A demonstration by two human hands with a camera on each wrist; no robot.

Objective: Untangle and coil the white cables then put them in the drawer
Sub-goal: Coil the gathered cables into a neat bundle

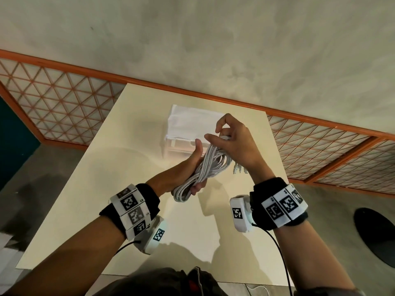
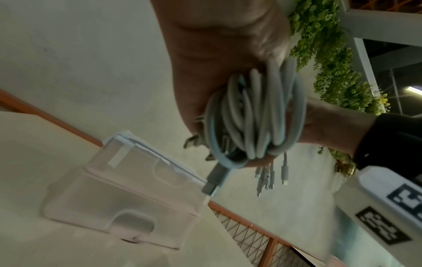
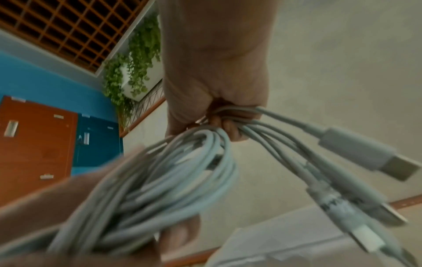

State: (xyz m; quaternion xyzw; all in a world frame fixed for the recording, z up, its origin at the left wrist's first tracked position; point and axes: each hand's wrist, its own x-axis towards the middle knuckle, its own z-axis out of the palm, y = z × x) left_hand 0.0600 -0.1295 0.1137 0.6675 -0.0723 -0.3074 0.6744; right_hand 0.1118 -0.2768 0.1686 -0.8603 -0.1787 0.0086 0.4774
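Observation:
A bundle of coiled white cables (image 1: 205, 167) is held in the air above the table between both hands. My left hand (image 1: 193, 167) grips the lower part of the coil (image 2: 253, 117) from the left. My right hand (image 1: 230, 139) pinches the upper end, where several plug ends (image 3: 356, 162) fan out below the fingers. The plugs (image 1: 238, 168) also hang under the right wrist. A small white drawer unit (image 1: 188, 127) stands on the table just behind the hands; in the left wrist view its translucent drawer fronts (image 2: 128, 204) show, seemingly closed.
The cream table (image 1: 106, 189) is pushed against a grey wall with an orange rail (image 1: 192, 90) and lattice panels. A dark round object (image 1: 376, 233) lies on the floor at the right. Black wires run from the wrist cameras toward my body.

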